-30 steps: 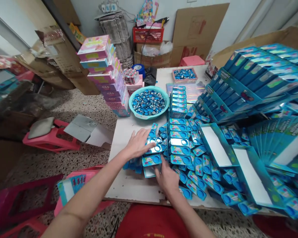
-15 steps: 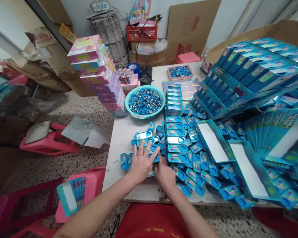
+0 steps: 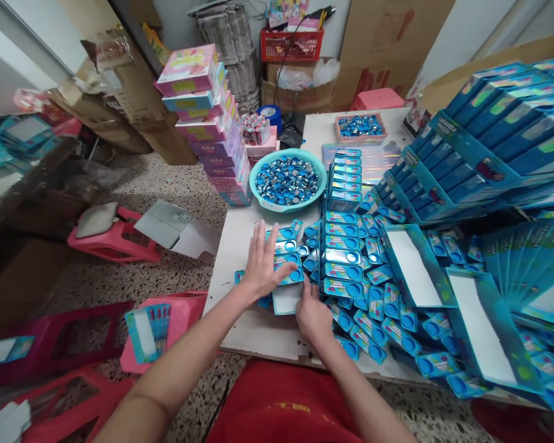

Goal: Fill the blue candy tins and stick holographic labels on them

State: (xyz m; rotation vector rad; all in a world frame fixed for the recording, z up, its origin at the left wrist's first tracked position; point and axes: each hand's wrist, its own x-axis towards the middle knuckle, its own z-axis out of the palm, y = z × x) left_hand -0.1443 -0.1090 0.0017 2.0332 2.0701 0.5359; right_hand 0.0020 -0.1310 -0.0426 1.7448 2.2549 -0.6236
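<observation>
My left hand (image 3: 261,261) lies with straight fingers along the left side of several small blue packs (image 3: 286,235), its thumb across the nearest pack (image 3: 288,274). These packs stand in a row in a display tray whose white bottom (image 3: 288,300) shows at the near end. My right hand (image 3: 314,314) is closed at the tray's near right edge, with its fingertips partly hidden. Just right of it stands a filled row of packs (image 3: 342,271), with round blue wells on their tops. Loose packs (image 3: 369,332) lie heaped to the right.
A turquoise basin (image 3: 289,208) of small blue and silver tins stands behind my hands. Pink and purple boxes (image 3: 215,147) are stacked at left. Blue trays (image 3: 410,264) and a tall stack of filled displays (image 3: 466,147) crowd the right. Pink stools (image 3: 161,326) stand left of the table.
My left hand has shifted from the top of the packs to their left side. The packs sit farther back, and the tray's white bottom now shows. The camera view has turned slightly left.
</observation>
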